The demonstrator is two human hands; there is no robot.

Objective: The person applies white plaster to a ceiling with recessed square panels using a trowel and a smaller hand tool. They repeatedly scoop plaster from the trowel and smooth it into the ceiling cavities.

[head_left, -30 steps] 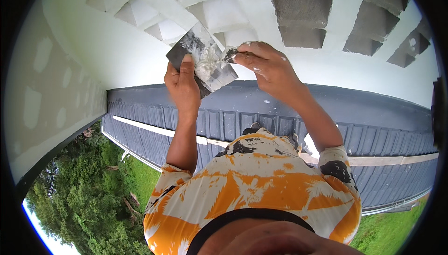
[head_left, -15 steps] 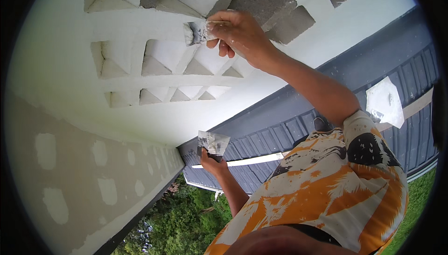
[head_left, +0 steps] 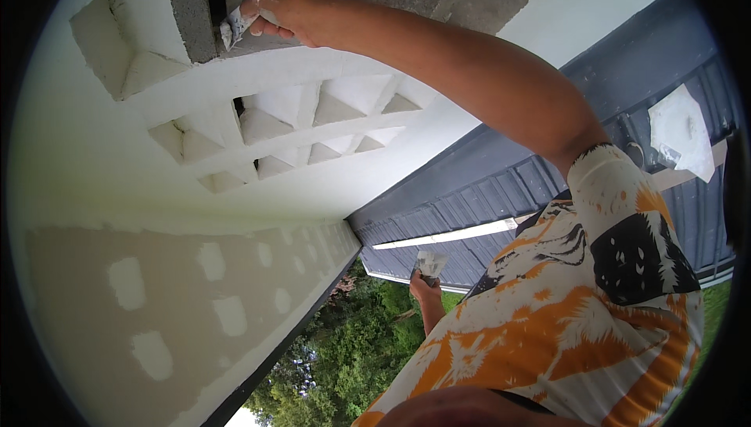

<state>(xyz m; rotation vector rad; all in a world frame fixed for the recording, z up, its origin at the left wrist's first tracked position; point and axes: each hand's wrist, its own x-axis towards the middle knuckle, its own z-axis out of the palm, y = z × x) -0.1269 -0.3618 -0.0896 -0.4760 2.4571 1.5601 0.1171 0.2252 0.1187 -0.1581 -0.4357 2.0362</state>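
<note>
My right hand [head_left: 291, 3] is closed on a small putty knife [head_left: 233, 30] smeared with white filler. Its blade end is at the lower corner of a recess in the patterned block wall [head_left: 313, 69], beside a bare grey block edge [head_left: 192, 12] and a dark gap. Whether the blade touches the block I cannot tell. Lower down, close to my body, my left hand [head_left: 426, 289] grips a wider putty knife [head_left: 432, 263], its flat blade pointing up and marked with pale filler.
Dark ribbed roofing [head_left: 461, 212] runs beside the wall, with a white strip [head_left: 446, 235] along it. A white sheet with filler [head_left: 680, 131] lies at the right. On the left, a beige board [head_left: 180, 310] bears several filler patches. Trees [head_left: 352, 333] stand below the roof edge.
My right hand has moved up and left with its putty knife, to the bare grey block. My left hand has gone down and right, closer to my body. The view has shifted.
</note>
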